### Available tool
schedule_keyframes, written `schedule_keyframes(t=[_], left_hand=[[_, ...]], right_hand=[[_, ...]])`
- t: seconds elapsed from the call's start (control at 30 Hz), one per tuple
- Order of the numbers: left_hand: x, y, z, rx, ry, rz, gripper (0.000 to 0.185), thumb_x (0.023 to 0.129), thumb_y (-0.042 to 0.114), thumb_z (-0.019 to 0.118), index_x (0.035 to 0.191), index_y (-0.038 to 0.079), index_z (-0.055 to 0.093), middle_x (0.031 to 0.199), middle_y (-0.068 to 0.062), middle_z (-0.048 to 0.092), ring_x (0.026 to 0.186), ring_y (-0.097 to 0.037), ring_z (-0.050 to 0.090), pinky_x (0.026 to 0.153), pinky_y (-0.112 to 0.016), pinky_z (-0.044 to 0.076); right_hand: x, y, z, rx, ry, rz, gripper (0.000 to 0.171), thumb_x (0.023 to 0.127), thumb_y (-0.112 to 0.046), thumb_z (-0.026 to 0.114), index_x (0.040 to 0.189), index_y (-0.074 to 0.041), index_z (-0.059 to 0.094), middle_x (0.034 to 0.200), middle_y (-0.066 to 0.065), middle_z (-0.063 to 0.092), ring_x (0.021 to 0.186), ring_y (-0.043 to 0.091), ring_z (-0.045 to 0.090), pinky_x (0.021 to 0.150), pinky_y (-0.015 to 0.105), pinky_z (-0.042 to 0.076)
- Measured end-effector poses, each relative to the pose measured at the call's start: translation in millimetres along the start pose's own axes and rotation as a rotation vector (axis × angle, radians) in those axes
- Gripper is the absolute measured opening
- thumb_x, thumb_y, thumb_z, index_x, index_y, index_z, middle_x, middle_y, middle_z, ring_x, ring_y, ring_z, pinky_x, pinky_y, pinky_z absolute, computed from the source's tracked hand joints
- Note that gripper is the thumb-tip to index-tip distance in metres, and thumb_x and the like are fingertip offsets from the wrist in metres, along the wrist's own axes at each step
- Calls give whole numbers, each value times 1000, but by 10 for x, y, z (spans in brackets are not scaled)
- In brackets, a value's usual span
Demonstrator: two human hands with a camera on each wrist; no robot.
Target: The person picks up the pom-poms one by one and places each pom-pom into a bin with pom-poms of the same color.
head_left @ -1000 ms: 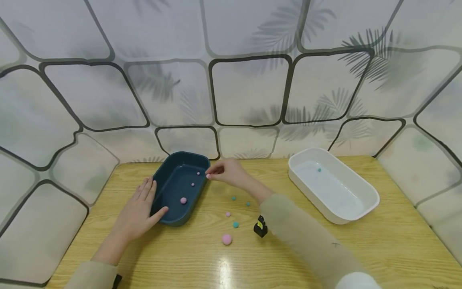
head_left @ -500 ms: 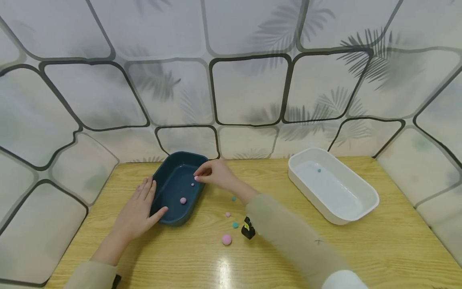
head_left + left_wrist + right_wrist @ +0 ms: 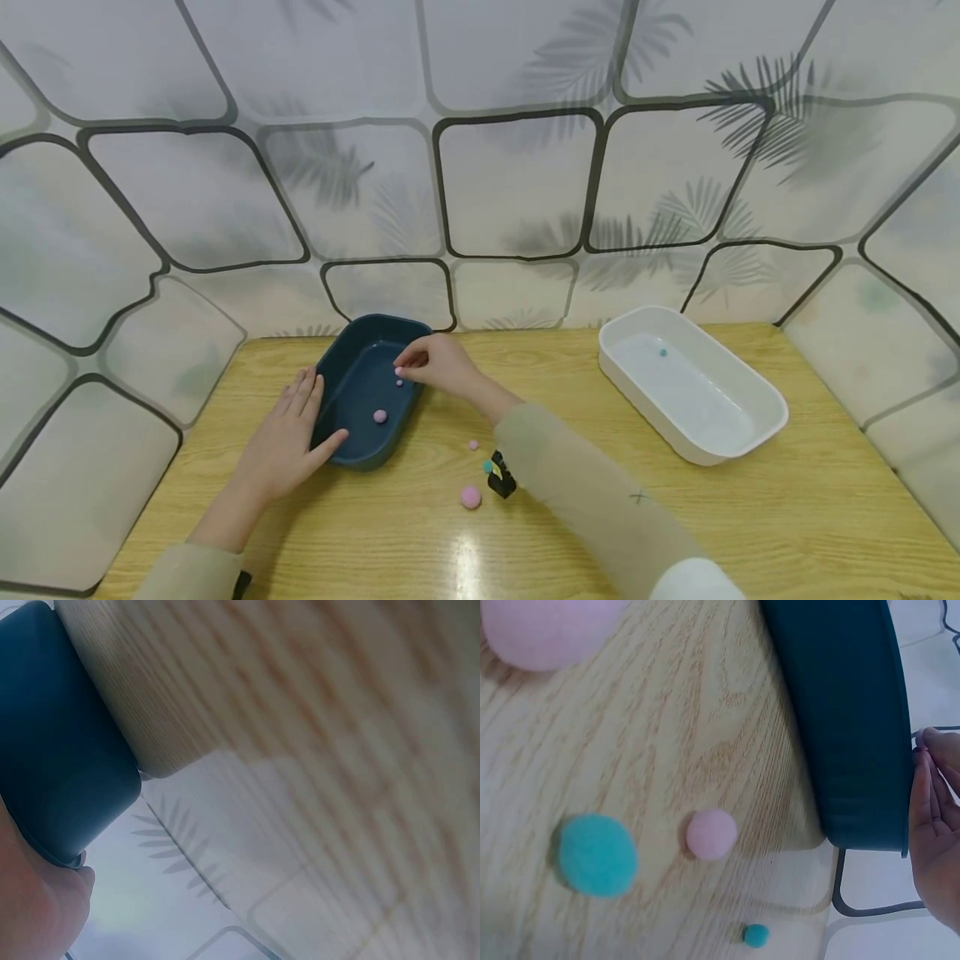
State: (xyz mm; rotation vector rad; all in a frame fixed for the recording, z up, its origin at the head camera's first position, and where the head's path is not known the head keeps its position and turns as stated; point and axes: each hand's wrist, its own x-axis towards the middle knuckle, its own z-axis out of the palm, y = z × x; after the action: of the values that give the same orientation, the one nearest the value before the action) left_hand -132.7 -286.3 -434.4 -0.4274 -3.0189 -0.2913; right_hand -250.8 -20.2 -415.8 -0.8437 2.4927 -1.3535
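Note:
My right hand (image 3: 442, 364) is over the right side of a dark blue tray (image 3: 363, 333), pinching a small pink pom-pom (image 3: 399, 372) between thumb and fingertips. Below it in the tray lie a tiny pink pom-pom (image 3: 400, 383) and a bigger pink pom-pom (image 3: 380, 416). My left hand (image 3: 281, 446) rests along the tray's left rim, its fingers straight and thumb over the near edge. In the right wrist view, a pink pom-pom (image 3: 711, 834), a teal pom-pom (image 3: 598, 855) and a tiny teal pom-pom (image 3: 756, 935) lie on the table beside the tray wall.
A white tray (image 3: 701, 454) stands at the right with one small teal pom-pom (image 3: 663, 352) in it. Near the table's front lies a large pink pom-pom (image 3: 470, 497). The black wrist camera (image 3: 501, 477) hangs under my right sleeve. A patterned backdrop (image 3: 517, 192) rises behind the table.
My right hand has moved left with the pink pom-pom, from the blue tray's right rim to over its inside. The left hand has stayed at the left rim.

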Motion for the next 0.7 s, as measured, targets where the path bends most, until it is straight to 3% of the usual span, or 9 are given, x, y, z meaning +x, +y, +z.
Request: schedule_keyframes(t=[0.5,0.7], left_hand=[[61,-61,-6,-2,-3,6,96,103,50,63,162,-14,24,173,-34,17,161,-52,18,130,-65,24],[100,-108,13,-9,-3,12,96,104,51,63,163,-13,23,173,-34,17,162,-51,19,132,-63,23]], right_hand=[[78,-62,33,-121,33,53,16,97,-13,79,111,-7,84,105,7,83,97,21,77,76,18,58],[87,-68,27,-109,36,69,18,98,-12,78,114,-6,83,108,8,83,99,22,77,78,19,59]])
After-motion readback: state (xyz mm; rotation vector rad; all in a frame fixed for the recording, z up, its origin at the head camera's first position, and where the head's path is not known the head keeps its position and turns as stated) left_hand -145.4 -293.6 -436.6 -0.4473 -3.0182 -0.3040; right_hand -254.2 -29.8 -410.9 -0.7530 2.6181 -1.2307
